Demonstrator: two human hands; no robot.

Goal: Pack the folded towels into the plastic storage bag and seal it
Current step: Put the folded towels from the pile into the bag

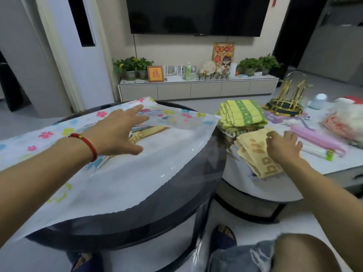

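**Around the living room**

A dark television (198,15) hangs on the far wall above a long low cabinet (196,89). Along the cabinet's top stand potted plants (131,65) at the left end, a framed orange picture (155,73), a green bottle (188,71) and more plants (259,63) at the right end. On the white table's far edge sits a gold wire rack (288,103); pink rolls (318,139) lie near its right edge.

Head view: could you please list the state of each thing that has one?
Storage bag: flat, unsealed, a towel inside.
Beige towel: folded, outside the bag, gripped.
Green towels: folded, stacked, unpacked.
Left hand: open over the bag.
Right hand: gripping the beige towel.
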